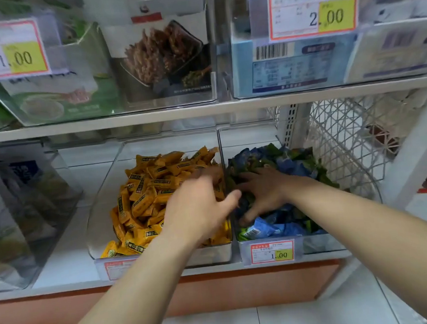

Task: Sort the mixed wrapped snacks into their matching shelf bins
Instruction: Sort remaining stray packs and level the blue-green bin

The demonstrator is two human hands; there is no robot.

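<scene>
Across side-by-side shelf bins (101,211) my right hand (265,191) splays open, likely sifting blue-green packets (293,162) for strays, while my left hand (195,206) hovers over orange snacks (143,193), grip unreadable.

A loose heap of orange rectangular foil-wrapped snacks (143,193) fills the left clear plastic shelf bin (103,208), while crumpled blue and green wrapped snacks (292,166) lie jumbled in the adjoining right clear plastic bin (323,244).

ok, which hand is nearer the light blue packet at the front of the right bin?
Right. The right hand is in that bin, fingertips just behind the light blue packet. The left hand is over the orange snacks, across the divider.
</scene>
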